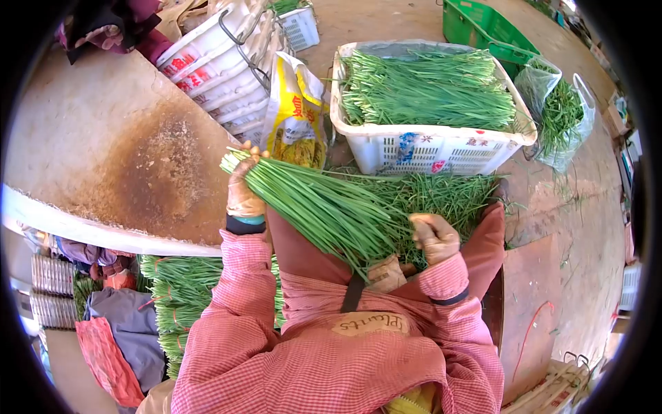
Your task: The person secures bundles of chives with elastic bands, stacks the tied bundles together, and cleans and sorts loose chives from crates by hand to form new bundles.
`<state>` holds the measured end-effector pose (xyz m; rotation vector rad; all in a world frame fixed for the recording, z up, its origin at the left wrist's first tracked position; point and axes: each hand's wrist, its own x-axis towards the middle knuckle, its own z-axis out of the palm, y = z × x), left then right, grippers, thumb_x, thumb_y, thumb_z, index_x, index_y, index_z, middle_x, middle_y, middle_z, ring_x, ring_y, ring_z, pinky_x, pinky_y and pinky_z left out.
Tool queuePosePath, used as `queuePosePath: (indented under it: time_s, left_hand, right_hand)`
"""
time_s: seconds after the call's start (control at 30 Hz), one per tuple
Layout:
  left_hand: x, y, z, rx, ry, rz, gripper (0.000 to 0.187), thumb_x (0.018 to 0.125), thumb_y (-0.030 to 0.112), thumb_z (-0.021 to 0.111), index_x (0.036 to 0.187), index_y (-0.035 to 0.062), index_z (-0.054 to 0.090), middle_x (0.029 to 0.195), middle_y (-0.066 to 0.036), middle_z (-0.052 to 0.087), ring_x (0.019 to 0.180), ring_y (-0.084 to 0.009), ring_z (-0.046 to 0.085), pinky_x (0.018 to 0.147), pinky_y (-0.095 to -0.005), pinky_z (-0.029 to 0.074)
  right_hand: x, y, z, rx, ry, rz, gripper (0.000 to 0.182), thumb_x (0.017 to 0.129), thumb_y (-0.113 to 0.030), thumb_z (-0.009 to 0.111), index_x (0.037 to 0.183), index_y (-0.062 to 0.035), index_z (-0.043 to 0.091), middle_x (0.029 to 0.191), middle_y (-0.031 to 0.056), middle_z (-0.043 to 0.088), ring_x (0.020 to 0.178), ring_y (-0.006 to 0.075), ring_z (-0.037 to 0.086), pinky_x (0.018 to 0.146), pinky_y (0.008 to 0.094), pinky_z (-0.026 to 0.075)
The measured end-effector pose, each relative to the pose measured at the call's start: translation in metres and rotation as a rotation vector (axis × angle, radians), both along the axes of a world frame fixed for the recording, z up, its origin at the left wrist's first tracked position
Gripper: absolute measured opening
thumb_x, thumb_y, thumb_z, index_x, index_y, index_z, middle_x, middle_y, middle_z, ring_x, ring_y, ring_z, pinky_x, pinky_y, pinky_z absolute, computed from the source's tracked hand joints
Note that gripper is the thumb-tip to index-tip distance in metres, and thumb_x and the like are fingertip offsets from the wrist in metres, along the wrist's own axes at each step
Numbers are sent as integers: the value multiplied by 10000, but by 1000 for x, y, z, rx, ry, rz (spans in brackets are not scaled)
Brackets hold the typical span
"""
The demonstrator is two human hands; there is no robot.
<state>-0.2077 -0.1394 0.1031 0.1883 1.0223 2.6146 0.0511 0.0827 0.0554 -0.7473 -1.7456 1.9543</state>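
My left hand point(245, 190) grips a bunch of garlic chives point(317, 200) close to its pale cut ends. The long green leaves slant down to the right across my lap. Beside the leaf tips, my right hand point(436, 238) is closed with its fingers curled; whatever it may hold is hidden. A heap of loose chive leaves point(441, 200) lies between my knees and the white crate.
A white crate point(434, 152) full of chives stands ahead, with a green bin point(476, 34) behind it. A plastic bag of greens point(562, 114) is at right. A stained table point(62, 138) is at left, near stacked crates point(227, 83). Tied bundles point(179, 290) lie lower left.
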Motion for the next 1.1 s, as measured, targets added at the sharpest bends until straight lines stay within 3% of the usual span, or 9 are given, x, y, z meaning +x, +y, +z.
queuePosePath:
  time_s: [0.1,0.2,0.3,0.47,0.67,0.87,1.0,1.07,1.1]
  left_hand:
    - [21,17,-6,63,46,-109,393,699,-43,605,1061,62,491,876,-48,550,855,-211,557,791,-329,485]
    - [51,34,3,-30,33,-90,399,679,-28,611,1049,64,492,857,-39,537,829,-205,538,814,-336,459]
    - [57,35,1,16,-1,-98,399,679,-31,610,1047,66,492,839,-34,530,799,-198,537,807,-341,453]
    - [23,-6,-12,121,32,14,366,673,-18,615,1009,74,501,822,-32,561,791,-192,552,793,-339,466]
    - [9,-38,-33,120,64,114,361,703,38,600,1039,74,473,854,-18,542,833,-196,524,806,-371,443]
    - [21,-32,-29,94,39,108,396,693,15,598,1059,55,455,832,-31,523,820,-198,519,826,-362,432]
    - [25,-30,-27,47,49,118,343,697,47,604,1017,79,484,835,3,523,817,-179,522,790,-352,443]
    - [24,-32,-26,38,72,103,327,692,61,612,996,79,496,837,1,536,813,-185,532,793,-352,443]
    - [21,-33,-24,39,80,110,327,692,61,612,996,79,496,837,1,536,813,-185,532,793,-352,443]
  right_hand:
    - [-30,-35,29,2,83,110,82,772,-47,615,847,-46,647,635,5,569,520,51,467,455,187,379]
    - [-59,-52,45,410,-66,173,121,759,-98,637,863,-40,616,631,38,583,532,90,517,481,228,428]
    - [-79,-60,14,243,73,160,73,793,-100,612,831,-38,610,584,0,528,468,71,440,409,216,365]
    - [-21,4,31,-588,540,244,175,783,-237,640,780,-69,591,523,-17,486,399,65,418,329,209,321]
    - [37,43,2,-161,-158,150,122,817,-170,597,820,-49,613,603,17,587,468,68,524,403,179,385]
    - [2,-1,17,370,-136,393,152,764,-141,640,862,-26,624,661,53,606,546,104,531,503,241,445]
    - [-33,-27,8,814,-92,364,305,796,-331,590,742,-31,585,565,103,528,470,175,493,453,315,396]
    - [-35,-32,5,552,70,366,312,842,-333,537,707,-52,560,539,70,512,459,155,481,450,286,396]
    - [-32,-27,9,88,314,360,302,855,-330,520,711,-67,553,535,45,503,462,135,471,447,266,388]
